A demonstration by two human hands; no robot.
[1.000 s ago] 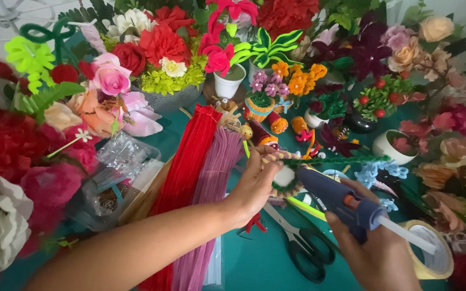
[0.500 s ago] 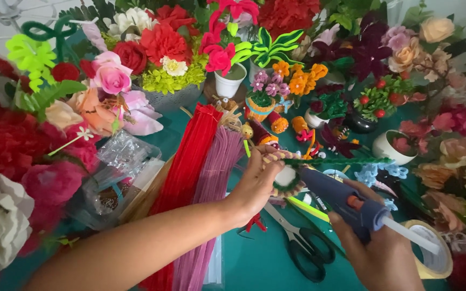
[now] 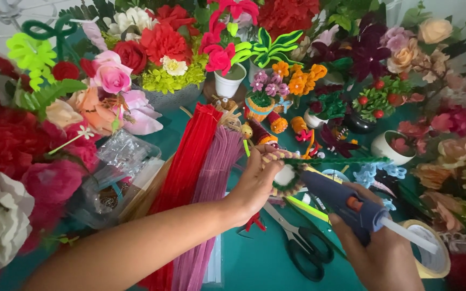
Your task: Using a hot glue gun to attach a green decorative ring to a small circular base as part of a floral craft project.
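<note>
Glue gun (image 3: pixel 346 207), gripped in right hand (image 3: pixel 386 256), has edged closer to the pipe-cleaner piece (image 3: pixel 289 175); left hand (image 3: pixel 257 180) fingers keep pinching it above scissors (image 3: pixel 297 242).

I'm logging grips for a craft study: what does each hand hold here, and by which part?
The right hand holds a blue glue gun by its handle. The left hand pinches a small round pipe-cleaner piece at its edge, with a green stem attached.

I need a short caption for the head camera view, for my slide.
Left hand holds a pipe-cleaner piece while right hand aims a blue glue gun at it, among handmade flowers.
</note>
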